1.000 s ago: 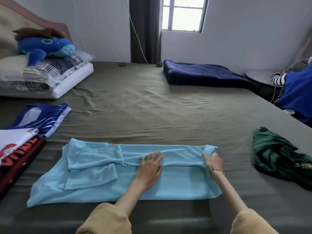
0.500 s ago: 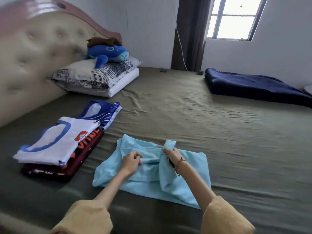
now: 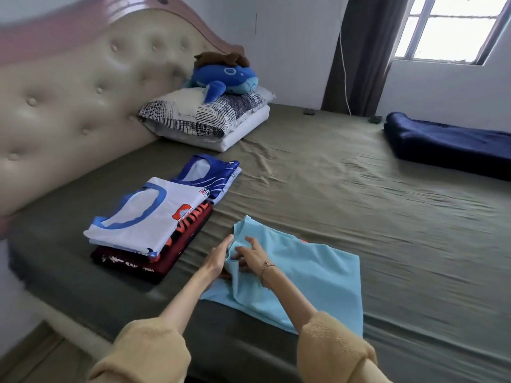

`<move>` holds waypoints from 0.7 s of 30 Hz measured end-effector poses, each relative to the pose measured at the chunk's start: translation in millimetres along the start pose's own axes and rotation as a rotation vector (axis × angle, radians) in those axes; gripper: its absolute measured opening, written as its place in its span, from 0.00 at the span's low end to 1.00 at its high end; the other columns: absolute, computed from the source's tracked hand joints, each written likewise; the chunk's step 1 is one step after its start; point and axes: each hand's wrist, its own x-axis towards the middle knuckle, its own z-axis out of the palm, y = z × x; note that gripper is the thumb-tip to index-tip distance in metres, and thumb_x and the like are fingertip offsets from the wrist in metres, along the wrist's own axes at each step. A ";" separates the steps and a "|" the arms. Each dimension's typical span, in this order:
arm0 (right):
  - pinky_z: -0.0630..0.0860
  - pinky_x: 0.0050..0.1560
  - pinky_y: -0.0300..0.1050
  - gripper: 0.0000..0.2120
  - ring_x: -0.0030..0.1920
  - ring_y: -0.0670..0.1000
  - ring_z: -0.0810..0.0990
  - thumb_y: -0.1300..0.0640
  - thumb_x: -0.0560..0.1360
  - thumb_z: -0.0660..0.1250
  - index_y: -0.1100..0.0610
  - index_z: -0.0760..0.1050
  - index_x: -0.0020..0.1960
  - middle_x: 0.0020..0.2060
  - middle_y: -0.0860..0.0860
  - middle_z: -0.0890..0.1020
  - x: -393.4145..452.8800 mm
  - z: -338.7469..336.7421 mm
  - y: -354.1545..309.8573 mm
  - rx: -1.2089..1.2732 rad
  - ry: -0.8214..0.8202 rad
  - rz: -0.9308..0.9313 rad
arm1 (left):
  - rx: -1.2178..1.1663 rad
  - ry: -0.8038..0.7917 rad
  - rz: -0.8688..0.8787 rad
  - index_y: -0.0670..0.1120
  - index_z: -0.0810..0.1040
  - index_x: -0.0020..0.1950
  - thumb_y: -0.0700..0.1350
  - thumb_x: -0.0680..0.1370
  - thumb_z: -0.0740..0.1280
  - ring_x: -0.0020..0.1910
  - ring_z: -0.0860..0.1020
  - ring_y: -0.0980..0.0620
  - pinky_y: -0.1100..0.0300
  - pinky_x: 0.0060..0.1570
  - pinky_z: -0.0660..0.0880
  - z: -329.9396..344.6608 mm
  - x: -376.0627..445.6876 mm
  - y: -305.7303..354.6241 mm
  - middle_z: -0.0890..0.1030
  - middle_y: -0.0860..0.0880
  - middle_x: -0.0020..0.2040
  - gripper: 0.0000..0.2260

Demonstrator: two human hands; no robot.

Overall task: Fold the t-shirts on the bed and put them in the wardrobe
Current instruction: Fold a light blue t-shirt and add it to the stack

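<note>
A light blue t-shirt (image 3: 309, 272) lies folded into a rough square near the front edge of the bed. My left hand (image 3: 218, 255) lies along its left edge with straight fingers, against a raised fold of cloth. Close beside it, my right hand (image 3: 253, 254) rests on the top layer with fingers spread. To the left stands a stack of folded shirts: a white one with a blue collar (image 3: 143, 219) on top, a dark red one (image 3: 177, 261) beneath. A blue jersey (image 3: 213, 175) lies just behind them.
The olive bed sheet (image 3: 359, 203) stretches out to the right and back. Pillows (image 3: 210, 120) with a blue whale plush (image 3: 226, 80) sit by the padded headboard (image 3: 69, 106). A navy blanket (image 3: 448, 145) lies at the far right under the window. The bed's front edge is near my elbows.
The long blue shirt has been folded over from right to left into a square. Both hands came together at its left edge and loosened. My view swung left; the green garment left the frame.
</note>
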 end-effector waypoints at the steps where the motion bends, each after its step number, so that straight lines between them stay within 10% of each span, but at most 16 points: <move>1: 0.77 0.40 0.40 0.22 0.38 0.49 0.78 0.60 0.78 0.58 0.53 0.59 0.71 0.42 0.53 0.79 -0.8 -1.5 1.9 0.026 -0.006 0.001 | 0.078 0.041 0.020 0.42 0.79 0.59 0.69 0.70 0.61 0.57 0.78 0.43 0.54 0.52 0.75 0.4 -1.1 0.6 0.80 0.45 0.55 0.33; 8: 0.75 0.34 0.37 0.13 0.32 0.47 0.76 0.69 0.74 0.59 0.63 0.73 0.58 0.38 0.53 0.78 -10.6 -45.5 12.2 0.019 0.247 -0.092 | 0.617 0.232 0.155 0.45 0.69 0.35 0.43 0.75 0.63 0.44 0.78 0.44 0.59 0.38 0.68 7.2 -3.3 0.4 0.80 0.43 0.48 0.09; 13: 0.71 0.57 0.47 0.14 0.50 0.57 0.77 0.70 0.72 0.60 0.64 0.77 0.54 0.49 0.59 0.81 -16.0 -83.6 26.8 -0.327 0.497 -0.172 | 0.934 0.346 0.222 0.44 0.75 0.53 0.42 0.75 0.61 0.56 0.76 0.45 0.56 0.48 0.71 8.0 -10.1 8.8 0.79 0.46 0.56 0.08; 21: 0.65 0.59 0.50 0.18 0.64 0.55 0.68 0.59 0.74 0.63 0.57 0.70 0.63 0.60 0.55 0.72 -44.6 -129.4 44.9 -0.710 0.736 -0.006 | 1.359 0.335 0.661 0.47 0.64 0.70 0.46 0.81 0.54 0.70 0.62 0.50 0.44 0.71 0.51 71.4 -33.2 7.3 0.66 0.47 0.70 0.18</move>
